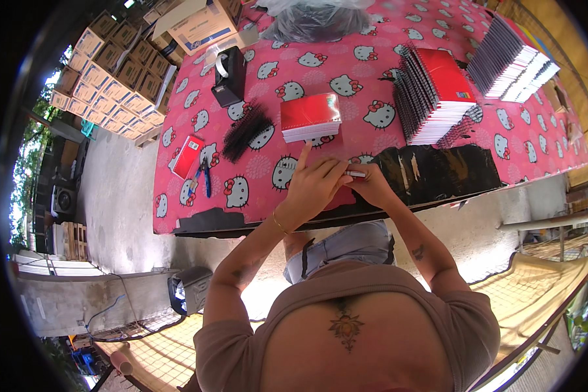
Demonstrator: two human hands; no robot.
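My left hand (317,185) and right hand (370,185) meet at the table's near edge, around a small red-and-white booklet (355,174). Only its narrow pale edge shows between my fingers; the rest is hidden. The left index finger points out, while its other fingers bend over the booklet. My right fingers close on its other side. Just beyond my fingertips sits a short stack of red-covered booklets (310,112). To its left lies a bundle of black binding coils (247,132).
Coil-bound red notebooks (438,91) pile up at right, with another notebook stack (511,60) behind. A black tape dispenser (229,77), a red booklet (187,157) and blue-handled pliers (206,178) lie left. A plastic bag (317,21) sits at the back; cartons (114,78) stand beyond the table.
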